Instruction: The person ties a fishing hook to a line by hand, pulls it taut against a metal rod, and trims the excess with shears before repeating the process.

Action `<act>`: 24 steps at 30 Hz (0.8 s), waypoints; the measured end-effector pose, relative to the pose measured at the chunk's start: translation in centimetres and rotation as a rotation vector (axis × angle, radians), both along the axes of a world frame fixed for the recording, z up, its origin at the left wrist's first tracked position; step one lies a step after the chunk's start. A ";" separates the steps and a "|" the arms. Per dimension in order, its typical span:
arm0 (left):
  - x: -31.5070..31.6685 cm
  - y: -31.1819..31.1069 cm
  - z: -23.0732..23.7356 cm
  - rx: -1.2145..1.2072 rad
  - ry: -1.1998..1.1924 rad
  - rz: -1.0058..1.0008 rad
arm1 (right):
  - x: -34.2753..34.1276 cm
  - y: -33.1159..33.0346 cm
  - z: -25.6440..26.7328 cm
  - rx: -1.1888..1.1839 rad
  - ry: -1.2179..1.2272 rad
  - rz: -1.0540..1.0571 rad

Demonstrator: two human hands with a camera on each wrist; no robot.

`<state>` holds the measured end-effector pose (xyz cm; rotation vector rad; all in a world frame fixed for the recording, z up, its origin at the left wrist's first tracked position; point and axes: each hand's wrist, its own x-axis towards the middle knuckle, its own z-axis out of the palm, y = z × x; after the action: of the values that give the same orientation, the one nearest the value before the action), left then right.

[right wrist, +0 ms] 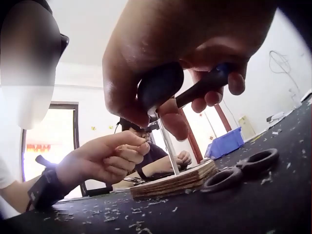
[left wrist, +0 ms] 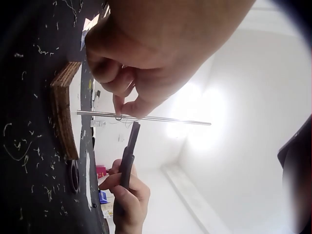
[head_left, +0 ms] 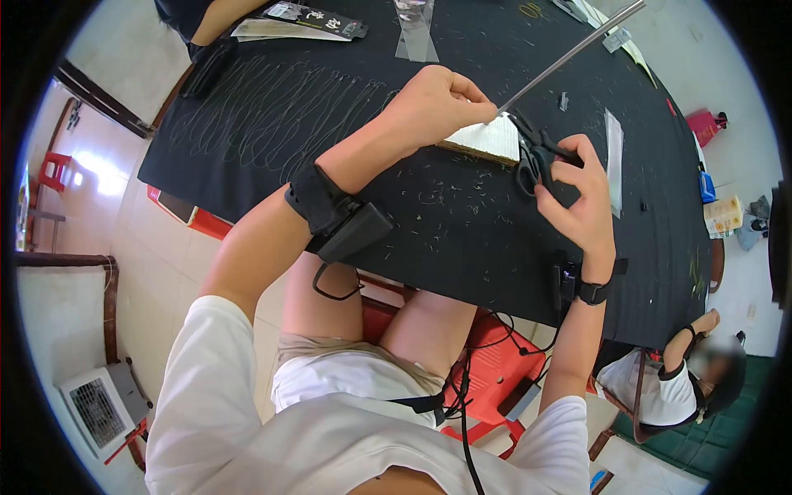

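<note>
A black covering drapes the table (head_left: 462, 256), and pale clippings (head_left: 431, 196) litter it. Thin dark loops (head_left: 280, 107) spread along one side, near a black packet (head_left: 318, 21); dark-handled scissors (right wrist: 240, 171) lie beside a white-topped wooden board (head_left: 488, 142).

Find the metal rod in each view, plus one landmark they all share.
Head: metal rod, upper right of centre, slanting toward the top edge.
Left wrist: rod, crossing the middle, nearly level.
Right wrist: rod, near centre, almost upright.
Shared landmark: wooden board at the rod's base.
</note>
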<state>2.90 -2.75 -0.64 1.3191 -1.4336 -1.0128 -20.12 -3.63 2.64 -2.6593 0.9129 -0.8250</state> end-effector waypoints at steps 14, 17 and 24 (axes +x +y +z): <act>-0.1 0.1 0.0 0.005 0.062 -0.026 | 0.4 0.5 0.1 -0.054 0.106 -0.063; 0.0 0.2 0.1 0.020 0.060 -0.038 | 0.4 0.5 0.1 -0.032 0.119 -0.081; -0.1 0.2 0.0 -0.027 0.056 -0.040 | 0.5 0.4 0.1 -0.034 0.093 -0.038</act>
<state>2.82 -2.51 -0.61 1.2375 -1.4322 -1.0447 -19.65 -3.20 2.71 -2.7381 0.9828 -0.7366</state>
